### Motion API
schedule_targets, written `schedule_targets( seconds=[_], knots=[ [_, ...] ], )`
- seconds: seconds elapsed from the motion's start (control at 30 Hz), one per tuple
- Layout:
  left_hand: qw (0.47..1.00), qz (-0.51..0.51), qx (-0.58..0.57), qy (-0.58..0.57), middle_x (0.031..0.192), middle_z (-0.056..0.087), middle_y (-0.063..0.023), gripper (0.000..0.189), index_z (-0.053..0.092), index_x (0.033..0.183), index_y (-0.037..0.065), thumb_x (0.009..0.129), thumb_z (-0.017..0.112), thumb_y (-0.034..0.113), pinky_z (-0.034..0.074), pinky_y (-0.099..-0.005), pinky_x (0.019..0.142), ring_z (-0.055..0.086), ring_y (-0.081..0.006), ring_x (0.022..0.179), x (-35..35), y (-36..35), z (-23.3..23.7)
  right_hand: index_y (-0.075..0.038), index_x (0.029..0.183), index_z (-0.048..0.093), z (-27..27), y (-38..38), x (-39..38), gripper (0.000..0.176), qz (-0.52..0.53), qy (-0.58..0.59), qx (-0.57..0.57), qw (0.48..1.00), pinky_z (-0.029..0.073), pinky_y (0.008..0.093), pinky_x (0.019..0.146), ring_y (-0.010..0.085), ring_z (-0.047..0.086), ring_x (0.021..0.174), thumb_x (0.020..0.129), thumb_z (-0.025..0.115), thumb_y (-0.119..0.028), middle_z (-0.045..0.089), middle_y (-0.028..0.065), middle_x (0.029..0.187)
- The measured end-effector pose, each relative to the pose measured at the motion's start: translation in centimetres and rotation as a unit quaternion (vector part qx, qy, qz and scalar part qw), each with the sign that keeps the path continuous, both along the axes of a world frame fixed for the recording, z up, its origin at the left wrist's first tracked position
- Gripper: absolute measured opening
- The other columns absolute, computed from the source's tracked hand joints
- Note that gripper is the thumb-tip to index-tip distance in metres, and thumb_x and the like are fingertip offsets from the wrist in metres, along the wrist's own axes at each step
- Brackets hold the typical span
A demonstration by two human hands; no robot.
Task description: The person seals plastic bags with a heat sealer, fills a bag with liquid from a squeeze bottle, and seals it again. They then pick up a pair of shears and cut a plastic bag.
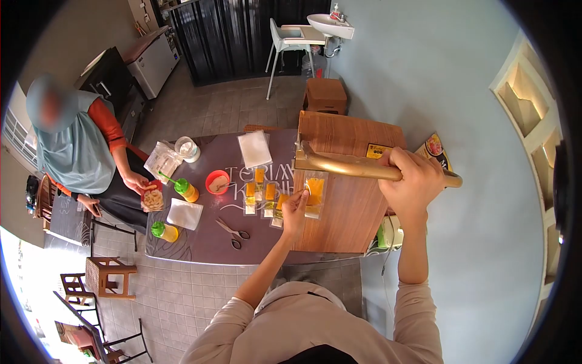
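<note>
My right hand (414, 180) is wrapped around a gold-coloured bar handle (348, 165) that stretches across the top of a wood-grain box (339, 227). At the box's left edge, my left hand (293, 215) pinches the side of a clear plastic packet (315, 188) with yellow contents, partly under the bar. Several smaller clear sachets (259, 176) with yellow contents lie on the dark lettered table (206, 249) just left of that hand. Black-handled scissors (233, 233) rest nearby, spread apart.
A red bowl (217, 182) of pale powder, green-capped bottles (187, 190), white paper squares (254, 149) and a clear jar (187, 149) stand on the table. At the left, another person (82, 145) holds a red-edged container (152, 198) of pale pieces. A blue wall (467, 242) borders the right.
</note>
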State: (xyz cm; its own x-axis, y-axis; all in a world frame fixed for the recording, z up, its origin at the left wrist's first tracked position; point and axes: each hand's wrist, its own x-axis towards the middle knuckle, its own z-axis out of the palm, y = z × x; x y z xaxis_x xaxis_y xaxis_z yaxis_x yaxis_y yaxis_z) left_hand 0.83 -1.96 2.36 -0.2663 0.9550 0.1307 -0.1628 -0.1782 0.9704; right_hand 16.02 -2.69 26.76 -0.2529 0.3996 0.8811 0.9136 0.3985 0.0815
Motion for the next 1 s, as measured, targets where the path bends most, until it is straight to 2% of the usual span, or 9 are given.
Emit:
schedule_targets(
  seconds=[0.23, 0.37, 0.43, 0.5, 0.63, 0.73, 0.93, 1.0],
  knots=[
    [1.000, -0.013, 0.019, -0.021, 0.070, 0.055, 0.0023, 0.032, 0.059, 0.093, -0.007, 0.088, 0.053, 0.023, 0.038, -0.0190, 0.058, 0.045, -0.0033, 0.065, -0.1, 1.2, -0.8, -0.015, 0.048, 0.042, -2.1, -1.4, 0.3, 0.020, -0.003, -0.004, 0.016, 1.000, 0.026, 0.0288, 0.043, 0.0153, 0.039, 0.038, 0.053, 0.061, -0.010, 0.043, -0.0028, 0.043],
    [0.999, -0.020, -0.020, -0.021, 0.070, 0.057, 0.0014, 0.024, 0.060, 0.093, -0.007, 0.088, 0.051, 0.015, 0.038, -0.0187, 0.056, 0.047, -0.0032, 0.065, -0.2, 1.1, 0.2, -0.013, 0.048, 0.044, -2.9, -2.9, -0.2, 0.019, -0.001, 0.005, 0.006, 1.000, 0.028, 0.0291, 0.043, 0.0181, 0.040, 0.038, 0.052, 0.061, -0.007, 0.044, -0.0005, 0.043],
    [0.999, -0.024, -0.022, -0.024, 0.069, 0.058, 0.0012, 0.020, 0.060, 0.093, -0.006, 0.088, 0.050, 0.011, 0.038, -0.0186, 0.056, 0.048, -0.0032, 0.065, -0.1, 1.1, 1.0, -0.013, 0.047, 0.042, -3.7, -3.8, -0.1, 0.020, -0.010, 0.000, -0.036, 0.999, 0.026, 0.0293, 0.043, 0.0175, 0.040, 0.038, 0.052, 0.060, -0.007, 0.043, -0.0005, 0.042],
    [0.998, 0.013, -0.018, 0.054, 0.068, 0.057, 0.0015, 0.015, 0.060, 0.090, -0.005, 0.085, 0.049, 0.005, 0.038, -0.0185, 0.055, 0.049, -0.0034, 0.064, -0.1, 1.0, 1.6, -0.014, 0.049, 0.041, -4.8, -4.4, 0.1, 0.020, -0.018, -0.012, -0.040, 0.999, 0.026, 0.0287, 0.043, 0.0161, 0.039, 0.038, 0.052, 0.060, -0.009, 0.040, -0.0014, 0.043],
    [1.000, 0.015, -0.016, 0.004, 0.064, 0.054, 0.0030, 0.011, 0.059, 0.082, -0.003, 0.083, 0.052, 0.005, 0.036, -0.0189, 0.052, 0.046, -0.0032, 0.061, 0.3, 1.0, 1.7, -0.014, 0.050, 0.041, -6.7, -5.2, 0.3, 0.019, -0.016, -0.022, -0.032, 0.999, 0.024, 0.0282, 0.042, 0.0146, 0.037, 0.039, 0.052, 0.060, -0.011, 0.035, -0.0025, 0.044],
    [0.999, 0.008, 0.009, 0.049, 0.061, 0.048, 0.0043, 0.011, 0.057, 0.075, -0.002, 0.081, 0.054, 0.006, 0.033, -0.0201, 0.049, 0.041, -0.0029, 0.058, 0.1, 1.3, 0.5, -0.015, 0.051, 0.040, -8.1, -5.9, 0.4, 0.019, -0.025, -0.018, -0.051, 0.998, 0.024, 0.0281, 0.042, 0.0143, 0.038, 0.040, 0.053, 0.059, -0.011, 0.036, -0.0027, 0.044],
    [0.998, 0.020, -0.003, 0.061, 0.055, 0.040, 0.0058, 0.032, 0.051, 0.062, 0.002, 0.085, 0.057, 0.024, 0.027, -0.0225, 0.045, 0.034, -0.0038, 0.054, 0.3, 1.9, -0.2, -0.015, 0.050, 0.040, -9.9, -6.8, 0.3, 0.019, -0.028, -0.012, -0.073, 0.997, 0.025, 0.0278, 0.042, 0.0142, 0.037, 0.040, 0.053, 0.058, -0.011, 0.036, -0.0029, 0.044],
    [0.999, 0.016, -0.028, 0.033, 0.053, 0.035, 0.0068, 0.039, 0.046, 0.057, 0.005, 0.085, 0.056, 0.031, 0.024, -0.0239, 0.043, 0.032, -0.0041, 0.052, 0.6, 1.7, -0.1, -0.015, 0.050, 0.040, -9.9, -6.9, 0.4, 0.019, -0.028, -0.011, -0.080, 0.996, 0.025, 0.0279, 0.042, 0.0143, 0.037, 0.040, 0.053, 0.058, -0.011, 0.036, -0.0029, 0.044]
  ],
)
